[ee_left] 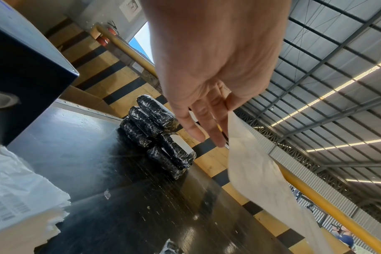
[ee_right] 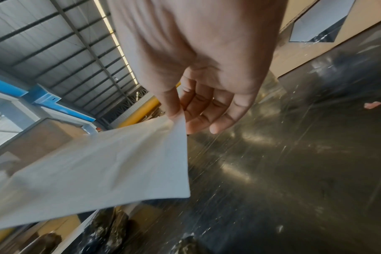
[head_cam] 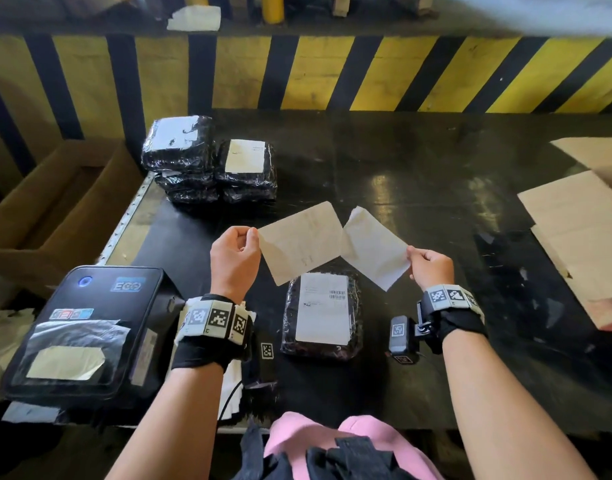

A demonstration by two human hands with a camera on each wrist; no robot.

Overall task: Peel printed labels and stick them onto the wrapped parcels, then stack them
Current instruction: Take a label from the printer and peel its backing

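Pinching label (head_cam: 303,243) between fingers (head_cam: 252,233).

I see one wrapped parcel (head_cam: 322,315) lying on the table (head_cam: 436,188) right in front of me, below and between my raised hands. The label printer (head_cam: 86,327) sits to its left at the table's near left corner. Behind it, at the far left, stand two stacks of labelled parcels (head_cam: 209,161) side by side. Cardboard sheets (head_cam: 581,230) lie at the right edge, and a cardboard box (head_cam: 51,202) sits beyond the left edge
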